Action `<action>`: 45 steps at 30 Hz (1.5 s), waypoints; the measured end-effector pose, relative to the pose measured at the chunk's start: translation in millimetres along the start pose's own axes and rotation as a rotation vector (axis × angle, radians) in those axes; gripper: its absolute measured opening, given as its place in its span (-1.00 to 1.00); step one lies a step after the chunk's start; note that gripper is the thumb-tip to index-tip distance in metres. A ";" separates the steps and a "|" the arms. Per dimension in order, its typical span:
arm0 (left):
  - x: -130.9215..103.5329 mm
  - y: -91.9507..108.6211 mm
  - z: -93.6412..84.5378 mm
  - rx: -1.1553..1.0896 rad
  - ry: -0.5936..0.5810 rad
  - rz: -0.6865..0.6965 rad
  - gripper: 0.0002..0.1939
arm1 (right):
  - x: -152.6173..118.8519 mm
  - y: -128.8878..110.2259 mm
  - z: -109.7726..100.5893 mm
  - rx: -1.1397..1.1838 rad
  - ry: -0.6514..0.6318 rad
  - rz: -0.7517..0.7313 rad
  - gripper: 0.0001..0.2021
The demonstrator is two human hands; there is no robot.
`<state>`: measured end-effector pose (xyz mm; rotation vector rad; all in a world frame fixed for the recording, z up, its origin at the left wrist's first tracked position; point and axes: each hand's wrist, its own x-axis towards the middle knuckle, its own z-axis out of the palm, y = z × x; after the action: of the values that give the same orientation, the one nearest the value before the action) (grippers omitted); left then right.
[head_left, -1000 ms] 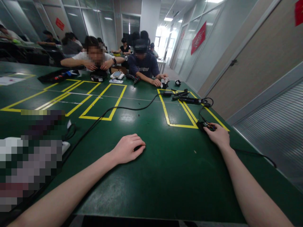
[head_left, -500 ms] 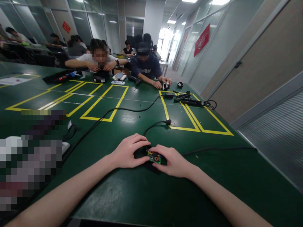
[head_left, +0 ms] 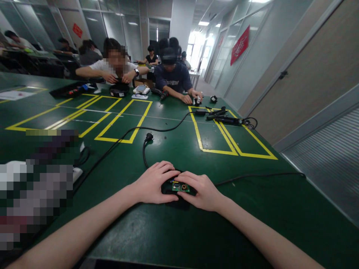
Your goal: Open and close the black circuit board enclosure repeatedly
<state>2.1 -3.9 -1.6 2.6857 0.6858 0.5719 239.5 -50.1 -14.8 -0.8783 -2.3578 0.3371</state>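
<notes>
Between my hands is a small green circuit board (head_left: 176, 188) with a copper coil on it. It sits in or on a black casing (head_left: 167, 187), mostly covered by my fingers. My left hand (head_left: 155, 184) wraps round the left side of the casing, thumb at its near edge. My right hand (head_left: 203, 190) grips the board's right end, index finger across the far side and thumb on the near side. A black cord with a plug (head_left: 149, 137) curves out from behind my left hand.
Yellow tape rectangles (head_left: 127, 141) mark the green table (head_left: 126, 231). A long black cable (head_left: 157, 129) crosses it to a pile of black cords and parts (head_left: 224, 118). Two people (head_left: 175, 80) work opposite, near a power drill (head_left: 161, 94) and a black tray (head_left: 60, 91). Blurred items lie left.
The plug has swung from right of my hands to their left. The board now lies flatter, with more of the black casing showing; my left hand has moved slightly down onto it.
</notes>
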 end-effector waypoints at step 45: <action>0.7 -10.7 -0.1 0.128 -0.044 -0.247 -0.65 | 3.2 26.9 -0.1 -0.108 0.163 0.089 -0.62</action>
<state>-1.6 5.5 -5.5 2.6631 1.0547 0.4161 251.4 -27.8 -24.6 -1.0243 -2.2077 0.1678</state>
